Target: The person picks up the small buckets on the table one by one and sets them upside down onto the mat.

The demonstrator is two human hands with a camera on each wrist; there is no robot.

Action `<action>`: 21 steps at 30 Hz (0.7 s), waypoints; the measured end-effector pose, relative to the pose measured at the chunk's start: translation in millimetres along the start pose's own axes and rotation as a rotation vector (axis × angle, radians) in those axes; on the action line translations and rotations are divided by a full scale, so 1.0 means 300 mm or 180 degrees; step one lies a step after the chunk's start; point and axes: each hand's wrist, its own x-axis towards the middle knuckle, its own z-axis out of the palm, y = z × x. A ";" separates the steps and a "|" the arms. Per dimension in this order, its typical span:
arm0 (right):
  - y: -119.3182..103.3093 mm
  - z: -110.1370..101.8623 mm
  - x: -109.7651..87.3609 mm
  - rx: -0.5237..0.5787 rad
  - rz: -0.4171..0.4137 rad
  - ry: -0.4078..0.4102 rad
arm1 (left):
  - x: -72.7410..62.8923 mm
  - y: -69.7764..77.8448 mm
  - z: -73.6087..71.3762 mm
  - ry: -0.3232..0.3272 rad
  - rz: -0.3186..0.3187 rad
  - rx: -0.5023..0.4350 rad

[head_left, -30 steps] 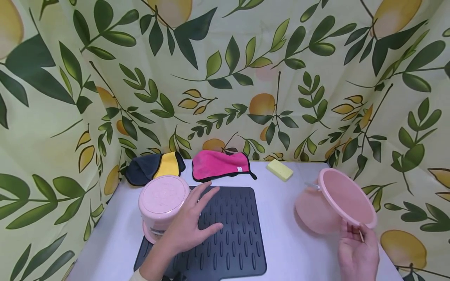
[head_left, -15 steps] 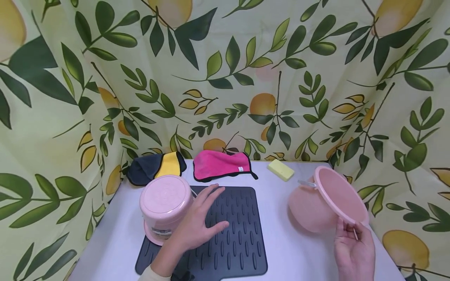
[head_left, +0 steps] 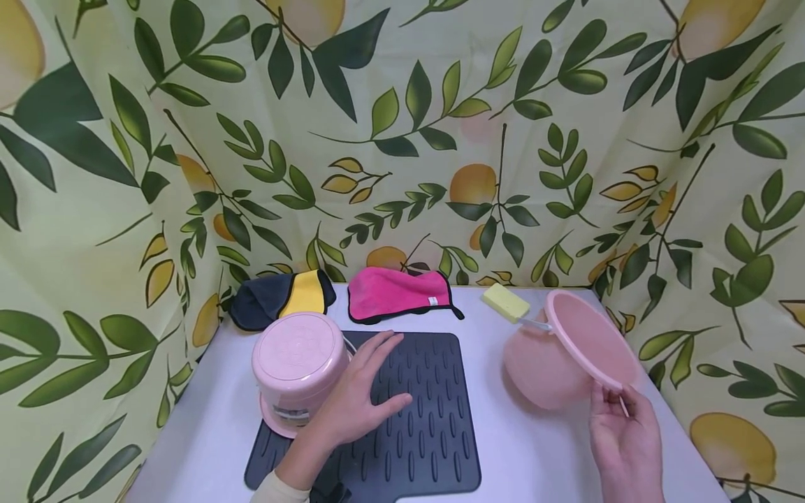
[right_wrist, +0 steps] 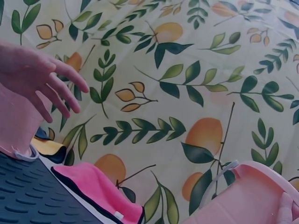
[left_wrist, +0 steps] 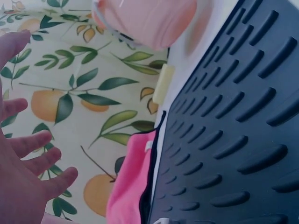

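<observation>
In the head view, my right hand (head_left: 625,440) grips the near rim of a tilted pink bucket (head_left: 544,370). Its mouth faces right, and its white wire handle (head_left: 537,325) sticks out to the left. A second pink bucket (head_left: 298,349) stands upside down on the left of a black ribbed mat (head_left: 430,412). Beside that bucket my left hand (head_left: 355,409) is held with fingers spread and nothing between them. The left wrist view shows the spread fingers too, plus the tilted bucket (left_wrist: 149,21) at the top.
At the back of the white table (head_left: 490,447) lie a dark and yellow cloth (head_left: 264,300), a pink cloth (head_left: 399,295) with black edging, and a yellow sponge (head_left: 506,302). A leaf-and-fruit patterned curtain (head_left: 409,175) surrounds the table on three sides.
My right hand has moved the tilted bucket leftward, nearer the sponge and mat. My left hand has shifted slightly right and stays spread. The upside-down bucket keeps its place on the mat.
</observation>
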 end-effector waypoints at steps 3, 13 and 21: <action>0.014 0.018 0.017 -0.0126 -0.0002 0.0098 | 0.003 0.000 0.002 -0.0003 -0.0040 -0.0005; 0.066 0.077 0.058 -0.0805 0.0094 0.0004 | 0.018 0.004 0.021 -0.0107 -0.0081 -0.0109; 0.086 0.105 0.069 -0.1052 0.0316 -0.0274 | 0.016 -0.001 0.025 -0.0120 -0.0067 -0.0104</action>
